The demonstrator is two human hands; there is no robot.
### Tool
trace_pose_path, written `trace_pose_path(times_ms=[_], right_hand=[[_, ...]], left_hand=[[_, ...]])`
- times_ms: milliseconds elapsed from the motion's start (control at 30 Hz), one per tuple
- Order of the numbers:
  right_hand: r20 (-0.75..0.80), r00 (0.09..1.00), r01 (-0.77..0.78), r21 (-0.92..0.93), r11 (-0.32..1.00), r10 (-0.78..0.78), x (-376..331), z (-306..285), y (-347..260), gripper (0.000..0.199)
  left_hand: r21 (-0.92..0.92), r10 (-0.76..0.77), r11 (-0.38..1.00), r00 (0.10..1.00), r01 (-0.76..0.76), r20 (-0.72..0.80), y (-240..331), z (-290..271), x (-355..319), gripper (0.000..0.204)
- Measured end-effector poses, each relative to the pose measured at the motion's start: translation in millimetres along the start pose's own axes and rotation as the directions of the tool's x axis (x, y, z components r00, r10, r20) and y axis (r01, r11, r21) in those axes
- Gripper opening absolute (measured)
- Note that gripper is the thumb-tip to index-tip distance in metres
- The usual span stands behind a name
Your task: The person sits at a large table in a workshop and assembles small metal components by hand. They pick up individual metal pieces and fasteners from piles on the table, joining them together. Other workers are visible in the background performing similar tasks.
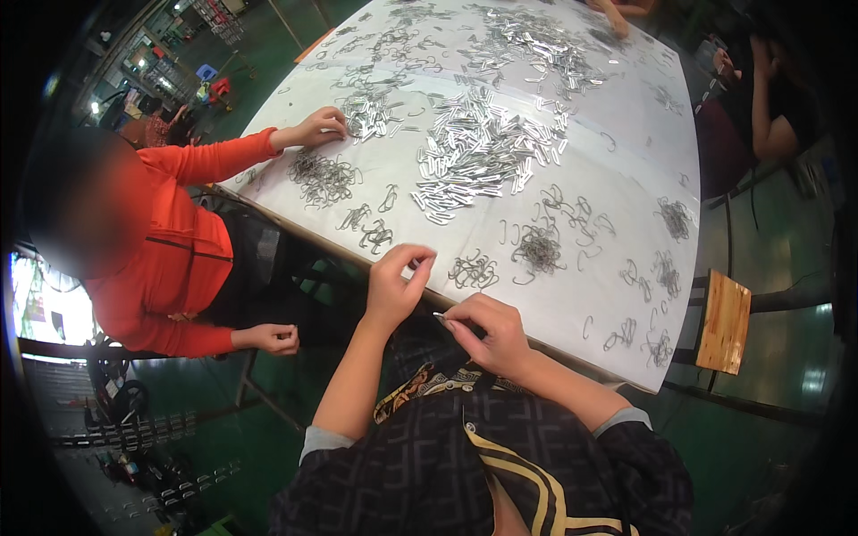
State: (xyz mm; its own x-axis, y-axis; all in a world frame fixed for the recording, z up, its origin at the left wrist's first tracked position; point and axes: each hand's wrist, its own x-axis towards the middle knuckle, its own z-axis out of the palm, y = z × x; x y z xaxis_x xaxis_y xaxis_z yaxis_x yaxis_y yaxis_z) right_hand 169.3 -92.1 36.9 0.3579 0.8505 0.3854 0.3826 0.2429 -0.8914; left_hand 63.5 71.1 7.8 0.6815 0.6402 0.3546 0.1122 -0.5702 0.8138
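My left hand point(396, 284) is raised at the table's near edge, thumb and forefinger curled together. Anything pinched between those fingertips is too small to make out. Close beside it, my right hand point(490, 332) grips a small silvery metal piece point(439, 315) between thumb and fingers, just off the edge. Beyond my hands lies a small heap of bent wire hooks point(472, 270), with a denser heap of wire hooks point(539, 249) to its right. Farther in spreads a large pile of flat, shiny metal strips point(478, 147).
A white-covered table point(402, 228) carries several more hook clusters. At left, a person in a red jacket point(192, 246) reaches a hand point(317, 127) onto it. Another person's hand point(617, 22) is at the far edge. A wooden stool point(724, 322) stands at right.
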Motion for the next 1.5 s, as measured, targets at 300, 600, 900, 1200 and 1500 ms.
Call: trace_pose_path(times_ms=[300,600,900,1200,1500], right_hand=[[-0.014,1.0,0.025,-0.038,0.999,-0.025,-8,-9,2,0.01],[-0.024,0.999,0.036,-0.046,0.998,-0.037,-10,-15,3,0.011],[0.003,1.0,0.024,-0.056,0.998,-0.024,-9,-12,2,0.011],[-0.039,0.999,-0.04,-0.05,0.998,0.038,-9,-7,-4,0.008],[-0.146,0.984,-0.112,-0.087,0.99,0.099,-4,5,-2,0.006]], left_hand=[[0.246,0.454,0.787,0.802,-0.565,0.388,-24,103,73,0.013],[0.438,0.414,0.533,0.675,-0.724,0.611,-20,121,92,0.003],[0.498,0.303,0.474,0.666,-0.726,0.682,-9,128,89,0.004],[0.188,0.092,0.972,0.963,-0.142,0.251,-22,91,89,0.007],[-0.414,-0.06,0.905,0.993,0.096,0.099,42,-14,4,0.007]])
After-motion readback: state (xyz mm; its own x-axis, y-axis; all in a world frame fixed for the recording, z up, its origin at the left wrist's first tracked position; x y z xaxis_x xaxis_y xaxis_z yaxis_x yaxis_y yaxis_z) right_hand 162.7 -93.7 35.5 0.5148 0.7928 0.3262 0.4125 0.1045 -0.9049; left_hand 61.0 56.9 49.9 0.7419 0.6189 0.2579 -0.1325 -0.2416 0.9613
